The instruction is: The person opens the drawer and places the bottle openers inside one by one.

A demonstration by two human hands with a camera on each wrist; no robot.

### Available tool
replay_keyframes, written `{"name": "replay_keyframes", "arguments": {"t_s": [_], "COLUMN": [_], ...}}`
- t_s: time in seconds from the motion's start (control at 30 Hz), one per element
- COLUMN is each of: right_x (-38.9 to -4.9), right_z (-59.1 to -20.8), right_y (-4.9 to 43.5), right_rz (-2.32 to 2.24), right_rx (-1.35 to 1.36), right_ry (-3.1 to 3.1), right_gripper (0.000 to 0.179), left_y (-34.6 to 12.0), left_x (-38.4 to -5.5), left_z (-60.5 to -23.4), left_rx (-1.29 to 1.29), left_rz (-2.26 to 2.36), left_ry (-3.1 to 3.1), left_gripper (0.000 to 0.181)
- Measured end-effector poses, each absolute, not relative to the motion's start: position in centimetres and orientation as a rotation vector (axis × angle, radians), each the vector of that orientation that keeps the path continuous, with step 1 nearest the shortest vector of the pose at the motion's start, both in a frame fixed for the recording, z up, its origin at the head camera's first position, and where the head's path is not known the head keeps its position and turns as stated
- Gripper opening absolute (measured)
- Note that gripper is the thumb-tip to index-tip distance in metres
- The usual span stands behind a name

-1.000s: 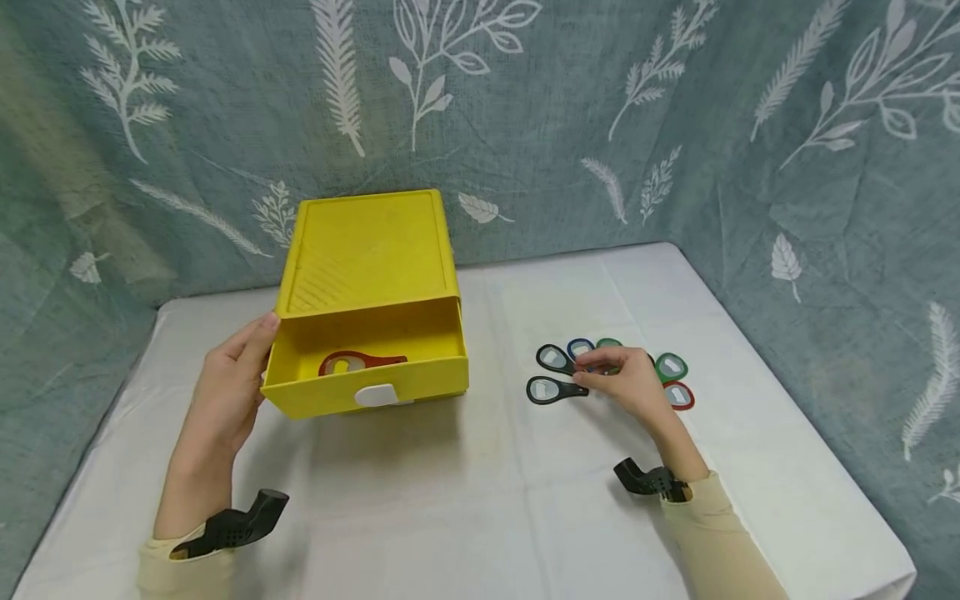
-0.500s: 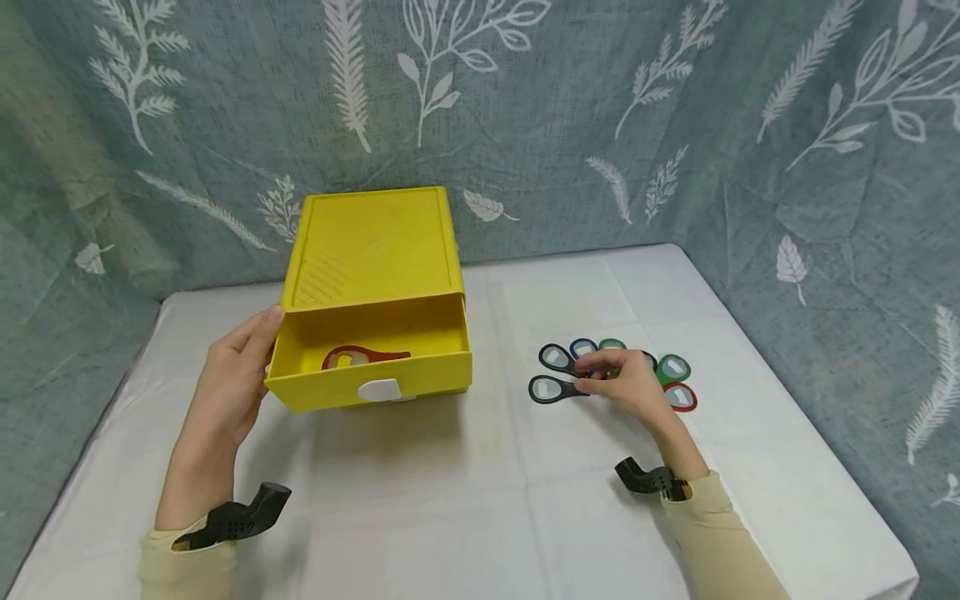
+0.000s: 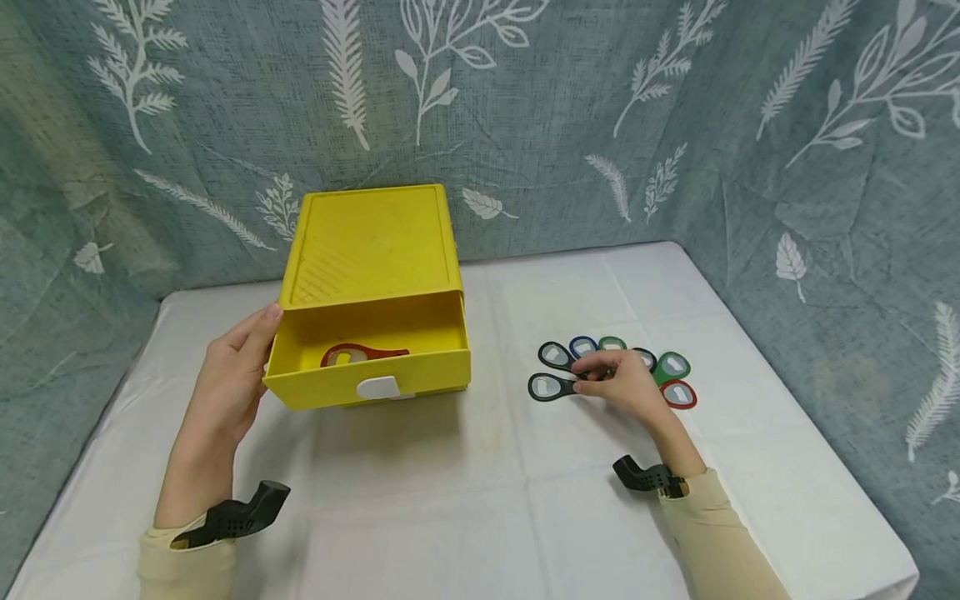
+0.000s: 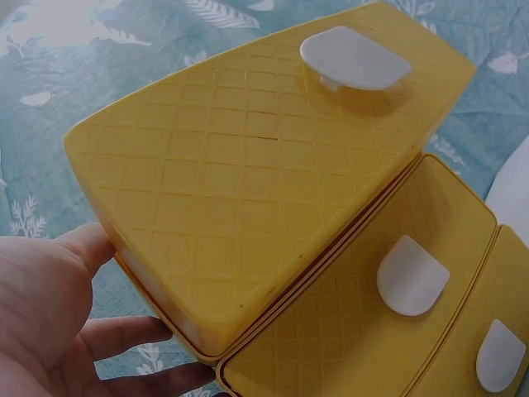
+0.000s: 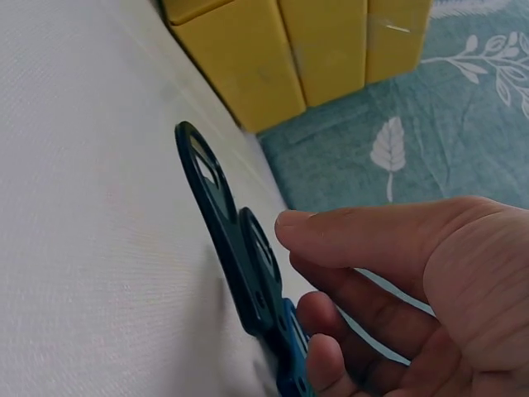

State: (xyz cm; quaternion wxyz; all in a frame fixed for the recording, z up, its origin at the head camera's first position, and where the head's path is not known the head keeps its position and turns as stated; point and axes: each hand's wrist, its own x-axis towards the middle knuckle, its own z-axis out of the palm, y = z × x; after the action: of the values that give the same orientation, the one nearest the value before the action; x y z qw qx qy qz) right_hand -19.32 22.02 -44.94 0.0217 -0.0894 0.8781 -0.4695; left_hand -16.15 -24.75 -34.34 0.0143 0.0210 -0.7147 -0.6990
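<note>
"Yellow plastic met your left hand [image 3: 228, 382], you said?"

"Yes, that was the drawer unit [image 3: 375, 242]. Your thumb touched its front left edge, and your other fingers, fairly straight, lay along its side."

"What was right of that hand?"

"Just beside it, the top drawer [image 3: 431, 372] stood partway out, with a white tab [image 3: 378, 387] on its front. Inside lay a red loop-headed tool [image 3: 382, 353]. Your left wrist view also showed lower drawers [image 4: 314, 322], pushed in, under the top one."

"And your right hand [image 3: 628, 382]?"

"You had it low over a cluster of loop-headed tools on the white cloth [image 3: 420, 500]. Your thumb and forefinger stood narrowly apart at the black handles. Whether you pinched one could not be told: the head view put a handle between your fingertips, while the right wrist view showed your thumb apart from the fingers."

"How did the tools lie around those fingertips?"

"The lower black tool [image 3: 566, 387] and the upper black tool [image 3: 554, 357] pointed left of them. The blue tool [image 3: 582, 347] and the far green tool [image 3: 612, 343] showed just beyond your fingers. Past your knuckles were another black tool [image 3: 645, 357], the near green tool [image 3: 673, 367] and, rightmost, the second red tool [image 3: 679, 394]."

"And beyond both hands?"

"Leaf-printed curtain [image 3: 525, 108] hung there."
</note>
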Motion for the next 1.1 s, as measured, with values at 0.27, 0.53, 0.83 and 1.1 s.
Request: {"name": "replay_keyframes", "arguments": {"t_s": [0.27,0.53,0.83,1.1], "right_x": [-19.2,-19.0,-19.2,-19.4], "right_z": [-45.7,-46.0,-46.3,-46.1], "right_y": [21.9,21.7,21.5,21.2], "right_rz": [-1.477,-1.453,-1.416,-1.371], "right_rx": [-0.307,-0.310,-0.299,-0.291], "right_ry": [2.698,2.733,2.754,2.738], "right_gripper": [0.025,0.024,0.024,0.024], "left_y": [-24.6,-24.4,-24.7,-24.7], "left_x": [-16.3,-16.2,-16.0,-16.0], "left_z": [-34.5,-34.4,-34.4,-34.3], "left_rx": [0.051,0.076,0.121,0.106], "left_rz": [-2.203,-2.154,-2.091,-2.094], "left_ry": [-2.205,-2.240,-2.291,-2.267], "left_gripper": [0.062,0.067,0.072,0.068]}}
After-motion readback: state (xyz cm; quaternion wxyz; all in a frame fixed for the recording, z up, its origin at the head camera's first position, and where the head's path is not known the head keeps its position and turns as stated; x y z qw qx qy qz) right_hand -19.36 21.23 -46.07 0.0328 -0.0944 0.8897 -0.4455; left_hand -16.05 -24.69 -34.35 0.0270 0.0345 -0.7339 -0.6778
